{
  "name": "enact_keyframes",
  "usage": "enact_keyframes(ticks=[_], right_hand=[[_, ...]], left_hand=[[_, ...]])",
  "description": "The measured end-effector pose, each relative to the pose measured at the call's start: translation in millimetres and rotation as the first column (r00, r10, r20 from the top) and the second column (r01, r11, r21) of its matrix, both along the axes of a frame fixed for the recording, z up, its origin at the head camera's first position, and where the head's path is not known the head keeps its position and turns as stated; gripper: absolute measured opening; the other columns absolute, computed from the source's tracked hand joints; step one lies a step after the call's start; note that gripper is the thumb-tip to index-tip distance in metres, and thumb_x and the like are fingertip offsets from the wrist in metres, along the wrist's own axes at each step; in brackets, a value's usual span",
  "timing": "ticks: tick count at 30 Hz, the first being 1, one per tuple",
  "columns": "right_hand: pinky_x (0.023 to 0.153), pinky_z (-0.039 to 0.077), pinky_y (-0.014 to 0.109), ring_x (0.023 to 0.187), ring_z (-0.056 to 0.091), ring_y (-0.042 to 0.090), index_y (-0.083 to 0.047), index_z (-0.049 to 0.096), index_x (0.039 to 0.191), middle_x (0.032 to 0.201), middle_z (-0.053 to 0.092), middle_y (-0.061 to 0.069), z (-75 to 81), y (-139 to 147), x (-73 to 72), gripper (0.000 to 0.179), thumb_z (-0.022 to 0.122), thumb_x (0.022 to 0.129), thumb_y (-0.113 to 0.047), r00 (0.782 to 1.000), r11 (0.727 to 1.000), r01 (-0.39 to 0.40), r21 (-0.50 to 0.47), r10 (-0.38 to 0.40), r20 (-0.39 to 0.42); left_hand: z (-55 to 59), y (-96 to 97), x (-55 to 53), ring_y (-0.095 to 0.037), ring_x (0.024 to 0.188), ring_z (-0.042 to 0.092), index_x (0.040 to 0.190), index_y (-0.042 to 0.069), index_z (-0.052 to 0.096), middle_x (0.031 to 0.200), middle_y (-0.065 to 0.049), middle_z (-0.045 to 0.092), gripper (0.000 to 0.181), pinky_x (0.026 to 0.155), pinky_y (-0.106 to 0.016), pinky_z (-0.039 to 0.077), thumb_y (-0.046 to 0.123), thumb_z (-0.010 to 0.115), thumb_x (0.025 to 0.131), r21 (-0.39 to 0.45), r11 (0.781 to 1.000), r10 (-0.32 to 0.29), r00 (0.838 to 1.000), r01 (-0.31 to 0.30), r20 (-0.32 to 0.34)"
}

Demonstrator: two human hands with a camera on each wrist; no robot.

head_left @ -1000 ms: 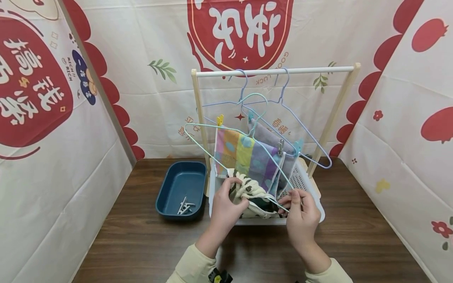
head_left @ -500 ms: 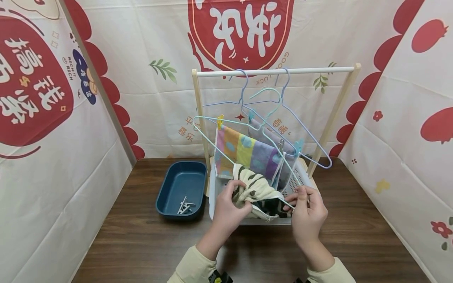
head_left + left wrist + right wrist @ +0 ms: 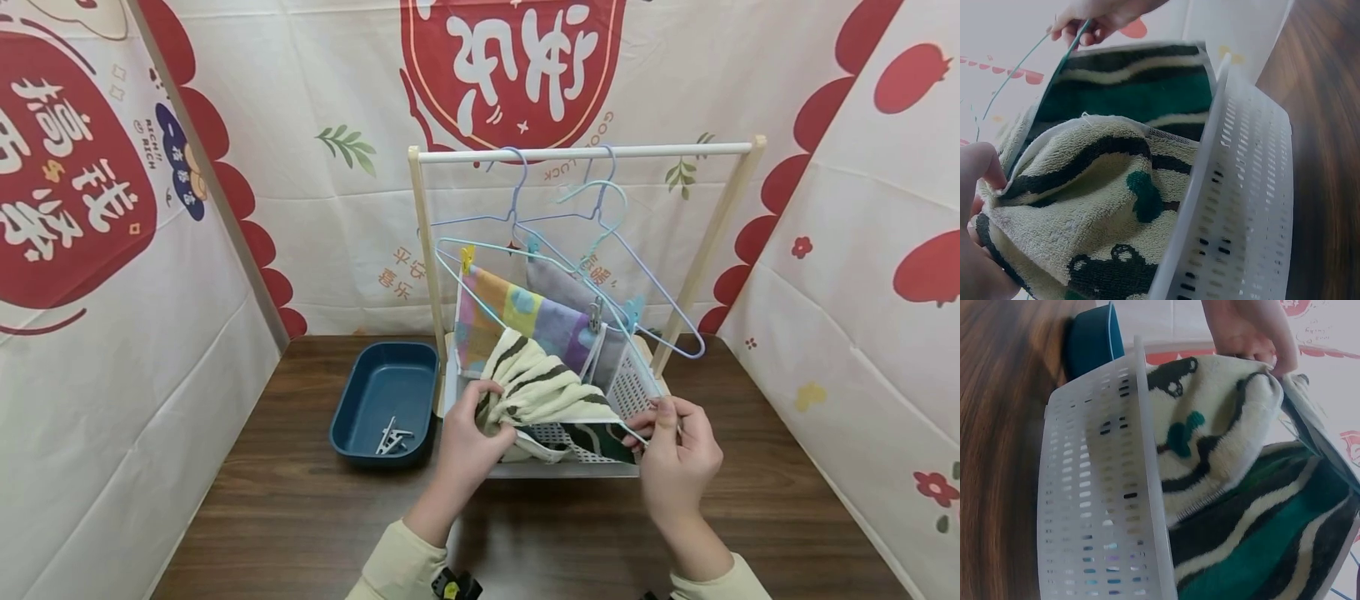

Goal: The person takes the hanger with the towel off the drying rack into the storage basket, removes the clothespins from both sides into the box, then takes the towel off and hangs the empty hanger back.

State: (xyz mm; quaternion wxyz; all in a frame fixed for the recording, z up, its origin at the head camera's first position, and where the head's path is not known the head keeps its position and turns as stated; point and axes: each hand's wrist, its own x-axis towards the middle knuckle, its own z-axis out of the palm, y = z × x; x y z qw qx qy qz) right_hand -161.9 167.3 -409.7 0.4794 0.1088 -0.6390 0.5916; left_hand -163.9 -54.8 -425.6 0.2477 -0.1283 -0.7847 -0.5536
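My left hand point(image 3: 472, 433) pinches a bunched cream towel point(image 3: 551, 383) with dark and green stripes. The towel is draped over the lower bar of a mint-green wire hanger point(image 3: 625, 205). My right hand point(image 3: 682, 454) grips that hanger near its right corner, with the hook tilted up and right. In the left wrist view, the towel's striped half point(image 3: 1129, 100) lies past the bar and its cream half point(image 3: 1085, 219) hangs on the near side. Below the towel stands a white perforated basket point(image 3: 562, 471); the right wrist view shows its wall point(image 3: 1097, 487) beside the cloth.
Behind, a wooden rack with a white bar point(image 3: 675, 150) carries two purple hangers point(image 3: 517, 187). A multicoloured towel point(image 3: 517, 321) and a grey towel point(image 3: 558, 283) hang there with clips. At left, a dark blue tray point(image 3: 382, 367) contains light-coloured clips point(image 3: 392, 437).
My right hand has moved right with the hanger, whose hook also shifts right. The towel is spread wider along the bar. My left hand moves slightly left, still pinching it.
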Motion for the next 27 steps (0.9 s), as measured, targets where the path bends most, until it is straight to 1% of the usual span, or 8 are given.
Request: enact_keyframes(ticks=[3,7,13,16,20,24,27], right_hand=[[0.043,0.045,0.014,0.046,0.055,0.004,0.023,0.051,0.088,0.062,0.064,0.005,1.1,2.6,0.0,0.012,0.051,0.094,0.013,1.0,1.0,-0.009,-0.013,0.009,-0.021],[0.044,0.046,0.014,0.048,0.057,0.003,0.024,0.051,0.089,0.063,0.064,0.003,2.4,5.3,0.5,0.012,0.052,0.093,0.013,1.0,1.0,-0.003,-0.027,0.003,-0.031],[0.043,0.045,0.014,0.048,0.057,0.004,0.026,0.05,0.088,0.063,0.065,0.002,2.6,10.7,0.6,0.014,0.052,0.093,0.013,0.998,0.998,0.002,-0.055,-0.005,-0.055],[0.043,0.045,0.014,0.048,0.058,0.004,0.027,0.049,0.088,0.062,0.065,0.003,3.0,14.4,0.0,0.016,0.052,0.094,0.012,0.997,0.998,0.001,-0.062,-0.006,-0.072],[0.042,0.045,0.015,0.047,0.058,0.005,0.027,0.049,0.087,0.061,0.065,0.004,3.9,18.9,-0.4,0.021,0.053,0.095,0.008,0.996,0.997,-0.012,-0.08,0.005,-0.089],[0.042,0.045,0.016,0.047,0.058,0.006,0.028,0.05,0.085,0.06,0.064,0.005,3.9,22.5,-0.2,0.022,0.054,0.095,0.008,0.995,0.996,-0.023,-0.091,0.014,-0.1],[0.042,0.045,0.016,0.047,0.058,0.006,0.028,0.05,0.085,0.06,0.063,0.006,3.0,25.1,0.0,0.021,0.054,0.094,0.009,0.995,0.996,-0.021,-0.089,0.012,-0.1]], left_hand=[[-2.2,-2.9,-0.7,-0.004,0.048,0.028,0.111,0.017,0.058,0.081,0.0,0.054,0.049,0.045,-0.023,0.032,-0.004,0.064,0.067,-0.003,1.0,0.005,1.0,-0.005,0.016],[-4.6,-5.4,-1.1,-0.005,0.051,0.033,0.111,0.017,0.059,0.078,0.0,0.053,0.049,0.047,-0.023,0.033,-0.003,0.064,0.067,-0.011,1.0,0.007,0.999,-0.006,0.04],[-6.8,-9.6,-2.6,-0.012,0.065,0.044,0.11,0.018,0.059,0.086,0.0,0.058,0.048,0.053,-0.025,0.038,-0.002,0.065,0.067,-0.026,0.999,0.037,0.998,-0.036,0.054],[-7.7,-11.4,-3.5,-0.014,0.065,0.045,0.11,0.018,0.059,0.087,0.0,0.058,0.047,0.053,-0.026,0.038,-0.002,0.065,0.068,-0.022,0.999,0.042,0.996,-0.041,0.078],[-9.9,-13.4,-6.0,-0.013,0.063,0.045,0.11,0.018,0.059,0.083,0.001,0.055,0.046,0.053,-0.026,0.038,-0.002,0.064,0.068,-0.019,0.998,0.054,0.993,-0.052,0.101],[-13.9,-16.2,-10.3,-0.014,0.067,0.048,0.11,0.018,0.059,0.086,0.001,0.058,0.045,0.055,-0.027,0.04,0.0,0.065,0.069,-0.016,0.998,0.067,0.991,-0.066,0.114],[-16.9,-18.5,-13.1,-0.016,0.073,0.05,0.109,0.019,0.059,0.093,0.001,0.06,0.045,0.058,-0.028,0.042,0.002,0.066,0.069,-0.02,0.996,0.09,0.987,-0.088,0.131]])
